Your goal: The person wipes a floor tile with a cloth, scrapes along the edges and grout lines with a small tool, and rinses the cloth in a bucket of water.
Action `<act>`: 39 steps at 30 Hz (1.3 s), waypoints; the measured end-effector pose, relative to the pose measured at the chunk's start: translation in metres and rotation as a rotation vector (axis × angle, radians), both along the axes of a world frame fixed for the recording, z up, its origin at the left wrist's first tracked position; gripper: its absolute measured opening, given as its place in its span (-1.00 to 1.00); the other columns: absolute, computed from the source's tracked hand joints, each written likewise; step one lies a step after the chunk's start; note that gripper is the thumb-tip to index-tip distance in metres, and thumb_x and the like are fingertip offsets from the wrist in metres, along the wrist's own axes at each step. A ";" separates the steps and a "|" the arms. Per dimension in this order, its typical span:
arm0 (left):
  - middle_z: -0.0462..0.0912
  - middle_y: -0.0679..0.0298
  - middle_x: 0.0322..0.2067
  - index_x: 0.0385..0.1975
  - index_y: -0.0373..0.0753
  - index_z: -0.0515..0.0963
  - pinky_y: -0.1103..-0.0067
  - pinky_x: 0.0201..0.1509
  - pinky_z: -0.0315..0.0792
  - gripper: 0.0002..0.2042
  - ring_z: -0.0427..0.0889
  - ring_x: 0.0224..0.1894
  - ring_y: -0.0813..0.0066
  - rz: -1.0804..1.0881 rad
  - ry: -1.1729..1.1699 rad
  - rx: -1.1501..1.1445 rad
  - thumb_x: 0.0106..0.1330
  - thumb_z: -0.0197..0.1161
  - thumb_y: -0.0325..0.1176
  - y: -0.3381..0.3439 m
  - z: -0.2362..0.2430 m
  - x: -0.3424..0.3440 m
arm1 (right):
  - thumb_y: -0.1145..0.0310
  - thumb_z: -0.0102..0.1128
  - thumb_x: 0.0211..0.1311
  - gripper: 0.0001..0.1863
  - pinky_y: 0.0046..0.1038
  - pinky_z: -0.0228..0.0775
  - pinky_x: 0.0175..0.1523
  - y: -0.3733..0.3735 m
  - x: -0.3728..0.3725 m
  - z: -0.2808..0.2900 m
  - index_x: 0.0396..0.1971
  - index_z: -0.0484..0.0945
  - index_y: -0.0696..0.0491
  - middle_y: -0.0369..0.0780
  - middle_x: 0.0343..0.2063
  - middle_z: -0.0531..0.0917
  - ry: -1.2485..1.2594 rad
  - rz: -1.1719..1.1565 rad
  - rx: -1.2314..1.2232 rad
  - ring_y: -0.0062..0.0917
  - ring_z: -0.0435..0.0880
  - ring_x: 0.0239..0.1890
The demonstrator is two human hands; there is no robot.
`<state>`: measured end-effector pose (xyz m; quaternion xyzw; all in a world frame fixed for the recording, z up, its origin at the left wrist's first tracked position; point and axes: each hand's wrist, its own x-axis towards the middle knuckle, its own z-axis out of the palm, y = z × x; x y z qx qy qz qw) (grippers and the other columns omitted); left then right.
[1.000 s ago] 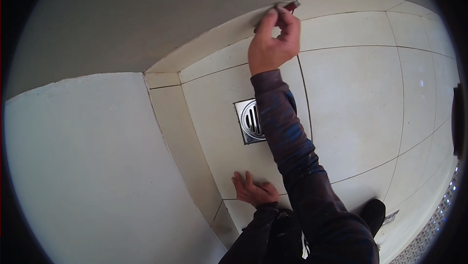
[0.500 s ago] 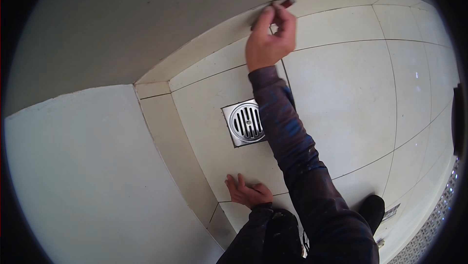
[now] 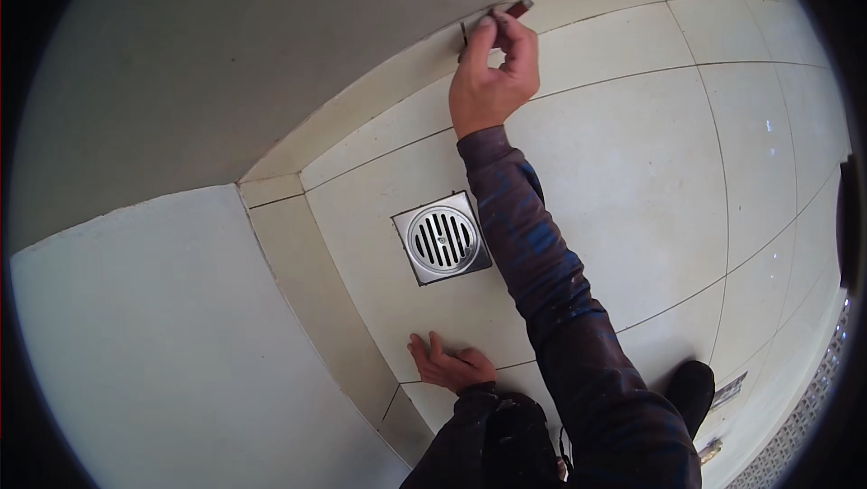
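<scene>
My right hand [image 3: 492, 87] reaches far forward to the low skirting tiles, its fingers pinched around a small dark red stick-like tool [image 3: 519, 9]. The tool's other end is beside a dark vertical joint [image 3: 464, 33] in the skirting; fingers hide its middle, so its exact kind cannot be made out. My left hand [image 3: 449, 368] rests on the floor tiles near my left knee, fingers spread, holding nothing. Between the hands, just left of my right forearm, a square metal floor drain [image 3: 442, 238] with a round slotted grate is set into the tiles.
Cream floor tiles [image 3: 614, 155] with dark joints extend to the right. A grey wall [image 3: 235, 46] rises ahead and a pale wall [image 3: 163, 317] at the left, both above tiled skirting. My dark shoe [image 3: 691, 394] is at the lower right, beside a small metallic rectangle [image 3: 728, 390] in the floor.
The view has shifted slightly, so the drain sits a little lower and farther left. My right hand keeps its pinch on the dark red tool at the skirting; my left hand stays down.
</scene>
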<state>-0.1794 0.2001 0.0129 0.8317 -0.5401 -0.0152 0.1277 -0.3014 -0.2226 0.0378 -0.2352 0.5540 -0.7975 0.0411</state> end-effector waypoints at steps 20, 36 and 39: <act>0.28 -0.16 0.47 0.32 -0.25 0.39 -0.06 0.48 0.10 -0.45 0.26 0.49 -0.22 0.007 -0.011 -0.003 0.29 -0.05 -0.29 0.000 0.000 0.000 | 0.65 0.31 0.28 -0.85 -0.45 0.52 -0.25 0.002 0.006 0.000 -0.18 0.65 0.18 -0.18 -0.31 0.67 0.240 0.045 -0.015 -0.44 0.64 -0.40; 0.28 -0.20 0.47 0.35 -0.23 0.39 -0.05 0.47 0.12 -0.47 0.27 0.50 -0.23 0.013 -0.006 -0.002 0.42 -0.07 -0.18 0.005 -0.004 0.004 | 0.60 0.40 0.27 -0.86 -0.51 0.56 -0.14 0.007 0.046 0.002 -0.19 0.68 0.17 -0.21 -0.30 0.72 -0.047 0.050 0.040 -0.53 0.69 -0.33; 0.28 -0.19 0.47 0.35 -0.23 0.38 -0.05 0.46 0.12 -0.47 0.27 0.50 -0.24 0.018 0.020 0.008 0.40 -0.07 -0.20 0.003 -0.001 0.002 | 0.59 0.38 0.29 -0.87 -0.53 0.55 -0.18 0.027 0.080 -0.007 -0.19 0.69 0.15 -0.24 -0.34 0.70 0.136 0.152 0.027 -0.58 0.67 -0.35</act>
